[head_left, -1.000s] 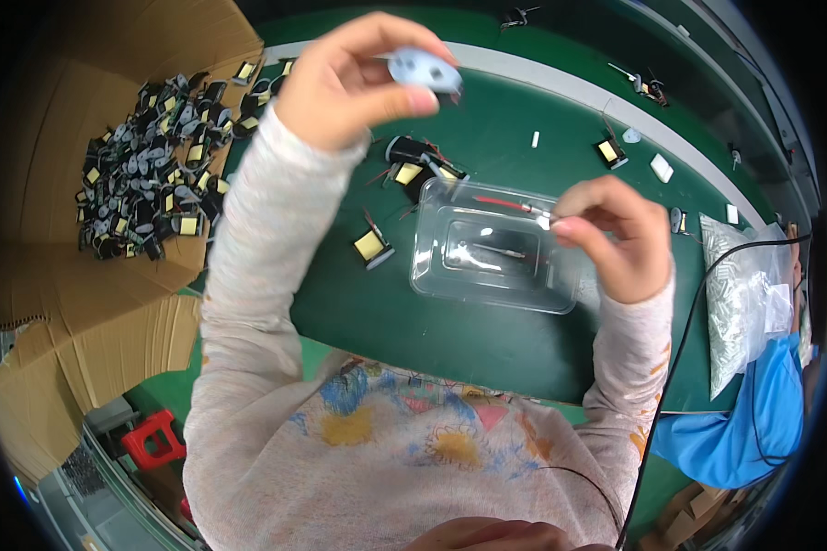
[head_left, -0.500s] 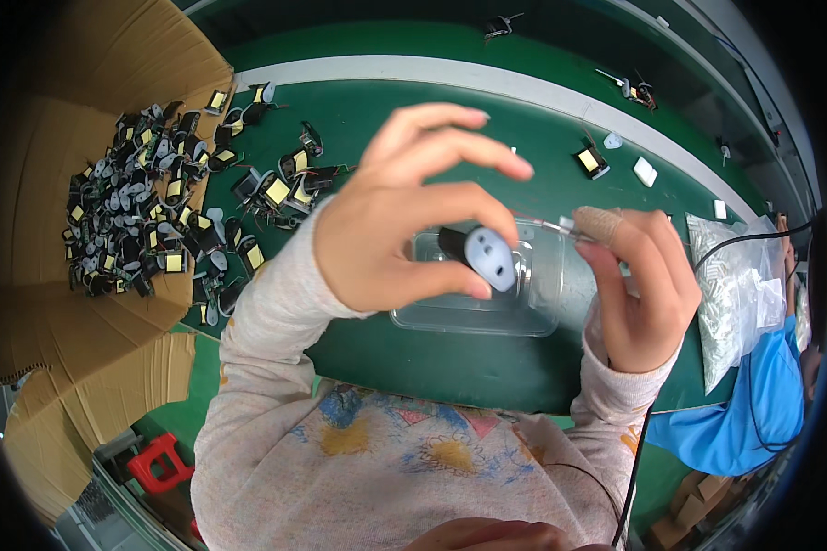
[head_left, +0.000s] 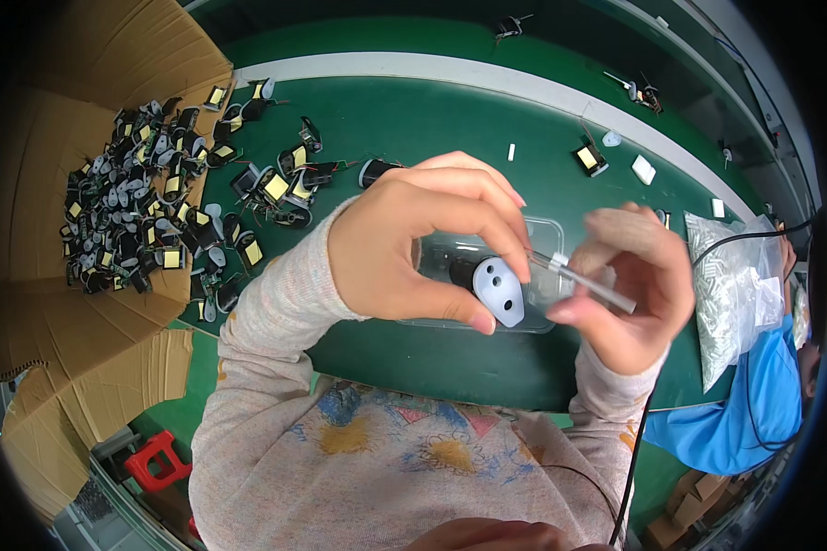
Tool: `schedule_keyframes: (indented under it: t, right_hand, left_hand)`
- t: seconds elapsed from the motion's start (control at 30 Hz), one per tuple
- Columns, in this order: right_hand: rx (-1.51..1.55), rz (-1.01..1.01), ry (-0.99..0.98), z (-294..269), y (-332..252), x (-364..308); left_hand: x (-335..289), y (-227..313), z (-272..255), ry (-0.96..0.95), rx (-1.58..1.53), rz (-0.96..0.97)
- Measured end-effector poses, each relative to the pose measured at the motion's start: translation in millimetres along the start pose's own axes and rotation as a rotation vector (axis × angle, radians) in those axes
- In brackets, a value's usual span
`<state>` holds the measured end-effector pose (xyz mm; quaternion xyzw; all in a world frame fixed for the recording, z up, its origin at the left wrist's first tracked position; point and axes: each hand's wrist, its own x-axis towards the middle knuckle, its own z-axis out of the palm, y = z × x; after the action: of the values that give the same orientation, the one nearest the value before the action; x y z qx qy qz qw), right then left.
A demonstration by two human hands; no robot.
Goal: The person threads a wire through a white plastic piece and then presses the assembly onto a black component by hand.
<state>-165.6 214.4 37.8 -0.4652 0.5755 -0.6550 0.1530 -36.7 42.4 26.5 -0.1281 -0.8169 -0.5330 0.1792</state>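
Observation:
Between thumb and fingers, my left hand [head_left: 423, 239] is closed on a small motor-like unit [head_left: 498, 292] with a black body and a pale grey, rounded face with holes. Thin wires run right from it, through a small white piece, to a clear tube [head_left: 605, 290]. My right hand [head_left: 639, 285], slightly blurred, is open around that tube; its thumb and index finger are apart, and the tube crosses the gap. Beneath both hands sits a clear plastic tray [head_left: 551, 230], partly hidden. Another black unit [head_left: 377, 172] lies behind my left hand.
At left, a cardboard box [head_left: 28, 220] holds a heap of similar units; several more [head_left: 276, 188] spill onto the green table [head_left: 413, 367]. A bag of clear pieces [head_left: 730, 294] lies at right, beside another person's blue garment [head_left: 726, 413]. White blocks [head_left: 643, 170] lie at back right.
My left hand has lowered slightly with the unit, whose face has turned. My right hand's fingers have parted from their pinch, exposing the clear tube. The black unit behind my left hand shows now.

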Motion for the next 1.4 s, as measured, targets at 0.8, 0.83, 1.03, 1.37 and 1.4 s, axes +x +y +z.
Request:
schedule_keyframes:
  t: [0.8,0.83,1.03,1.37,1.4]
  right_hand:
    - [-0.414,-0.574,-0.130,-10,-11,-12]
    - [-0.393,-0.592,-0.054,-4,-9,-12]
    - [-0.486,-0.628,-0.176,-14,-24,-10]
    - [-0.532,-0.579,-0.152,-4,-25,-14]
    - [-0.521,-0.576,-0.164,-2,-23,-14]
  left_hand:
    - [-8,3,30,0.356,0.455,0.091]
    - [-9,2,32,0.390,0.442,0.078]
    - [-4,11,31,0.324,0.435,0.064]
    - [-8,8,32,0.368,0.523,0.143]
    - [-10,8,32,0.370,0.528,0.141]
